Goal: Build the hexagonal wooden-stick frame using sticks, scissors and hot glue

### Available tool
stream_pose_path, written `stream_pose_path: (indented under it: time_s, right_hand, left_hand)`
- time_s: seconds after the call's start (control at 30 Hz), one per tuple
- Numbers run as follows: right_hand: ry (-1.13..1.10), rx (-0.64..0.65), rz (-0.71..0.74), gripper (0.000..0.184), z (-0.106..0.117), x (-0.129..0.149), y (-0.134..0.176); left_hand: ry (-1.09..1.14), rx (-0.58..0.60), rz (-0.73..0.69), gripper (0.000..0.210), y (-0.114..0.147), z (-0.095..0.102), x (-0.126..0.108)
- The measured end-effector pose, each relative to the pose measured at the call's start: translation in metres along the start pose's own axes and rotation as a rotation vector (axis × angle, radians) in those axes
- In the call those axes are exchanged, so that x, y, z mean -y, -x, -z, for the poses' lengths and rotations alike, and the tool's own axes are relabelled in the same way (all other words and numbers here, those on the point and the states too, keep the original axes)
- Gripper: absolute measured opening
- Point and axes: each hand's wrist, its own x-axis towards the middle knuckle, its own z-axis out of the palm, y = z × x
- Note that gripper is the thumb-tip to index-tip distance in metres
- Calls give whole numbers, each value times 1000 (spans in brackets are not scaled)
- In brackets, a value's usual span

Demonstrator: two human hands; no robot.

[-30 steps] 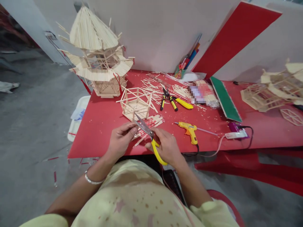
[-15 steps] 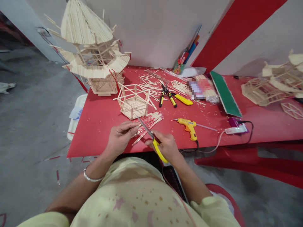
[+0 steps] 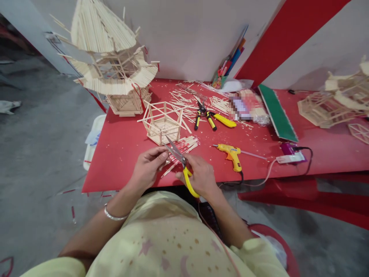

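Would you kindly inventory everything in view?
Scissors: one, yellow-handled, centre
Table: one, red, centre
Stick frame: one, pale, beyond scissors
Packed sticks: several, pale, centre
Loose sticks: many, pale, back
Pagoda: one, pale, left
Second model: one, pale, right
Pliers: one, black-yellow, centre
Tool: one, yellow, beside pliers
Glue gun: one, yellow, right
Power strip: one, white, right
Board: one, green, right
Panel: one, red, right
Pen holder: one, green, back
Tray: one, white, left
Left hand: one, bare, near scissors
Right hand: one, bare, holding scissors
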Motion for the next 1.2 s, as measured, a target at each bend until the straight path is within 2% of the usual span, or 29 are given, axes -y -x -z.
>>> stream_pose_path:
  time_s: [0.27, 0.43, 0.53, 0.6, 0.67, 0.8, 0.9, 0.97, 1.03, 1.1, 1.13, 1.2]
  right_hand:
    - [143, -45, -14, 51, -4, 5, -2]
    - [230, -57, -54, 39, -7, 7, 1]
    - [264, -97, -180, 40, 2, -11, -6]
    - [313, -156, -401, 42, 17, -34, -19]
    - [407, -230, -572, 50, 35, -61, -40]
    - [586, -198, -577, 56, 60, -106, -98]
    - [610, -67, -598, 53, 63, -129, -142]
    - [590, 4, -612, 54, 62, -136, -160]
    - [566, -72, -565, 51, 62, -131, -164]
    - [456, -247, -435, 41, 61, -109, -152]
    - [328, -312, -346, 34, 59, -92, -141]
    - [-37, -291, -192, 35, 49, -50, -117]
  left_hand:
    - [-42, -10, -19, 30, 0, 0, 2]
    - [-174, -6, -133, 25, 10, -2, 3]
    - [-191, 40, -158, 21, 25, -5, -2]
    - [-212, 98, -171, 18, 31, -6, -6]
    - [-165, 75, -146, 20, 30, -7, -10]
    - [36, -38, 34, 33, 11, -11, -15]
    - [114, -36, 86, 38, 0, -11, -16]
    - [132, -16, 94, 39, -4, -7, -17]
    - [120, -10, 97, 38, -7, -2, -18]
    - [105, -23, 102, 39, -10, 1, -19]
    - [102, -28, 108, 39, -13, 2, -20]
    - [92, -30, 124, 40, -17, 1, -20]
